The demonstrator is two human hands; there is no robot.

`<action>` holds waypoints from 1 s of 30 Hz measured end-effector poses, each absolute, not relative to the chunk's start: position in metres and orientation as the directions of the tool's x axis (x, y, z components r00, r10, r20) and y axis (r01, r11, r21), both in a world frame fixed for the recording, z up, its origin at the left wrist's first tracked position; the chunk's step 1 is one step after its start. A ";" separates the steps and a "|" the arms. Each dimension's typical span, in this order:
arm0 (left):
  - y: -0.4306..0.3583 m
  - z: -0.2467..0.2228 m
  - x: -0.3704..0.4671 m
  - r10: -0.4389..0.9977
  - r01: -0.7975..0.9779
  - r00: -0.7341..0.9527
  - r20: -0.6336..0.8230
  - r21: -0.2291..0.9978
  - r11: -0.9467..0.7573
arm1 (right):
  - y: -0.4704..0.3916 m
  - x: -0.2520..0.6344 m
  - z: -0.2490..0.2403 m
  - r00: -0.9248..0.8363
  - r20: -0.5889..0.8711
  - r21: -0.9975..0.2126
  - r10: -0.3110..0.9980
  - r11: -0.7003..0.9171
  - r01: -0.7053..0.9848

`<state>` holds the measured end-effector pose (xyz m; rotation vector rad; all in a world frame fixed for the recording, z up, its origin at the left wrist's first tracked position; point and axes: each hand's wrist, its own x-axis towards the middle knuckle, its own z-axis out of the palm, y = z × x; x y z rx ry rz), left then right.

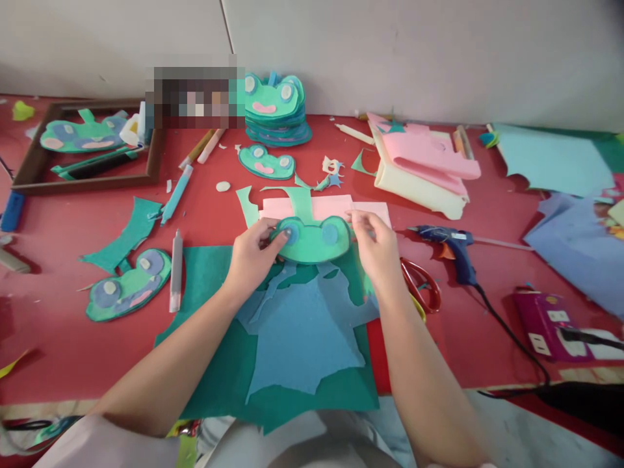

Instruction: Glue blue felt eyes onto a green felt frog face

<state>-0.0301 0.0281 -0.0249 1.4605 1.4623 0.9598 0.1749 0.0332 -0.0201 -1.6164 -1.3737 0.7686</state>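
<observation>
Left hand (256, 257) holds green frog face (311, 242); glue gun (462, 259) label (459, 236) illegible.

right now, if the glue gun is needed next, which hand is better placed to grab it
Probably the right. The right hand is nearer the glue gun, which lies on its side, while the left hand grips the frog face.

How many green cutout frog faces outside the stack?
4: held face in left hand, face by stack, face at brown wooden frame, lower-left face. Blur may hide more.
</observation>
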 end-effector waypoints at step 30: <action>0.026 -0.018 -0.031 1.000 0.466 -0.011 -0.022 0.884 0.024 | 0.023 0.149 -0.018 -0.101 -0.170 -0.985 0.980 -0.173 -0.020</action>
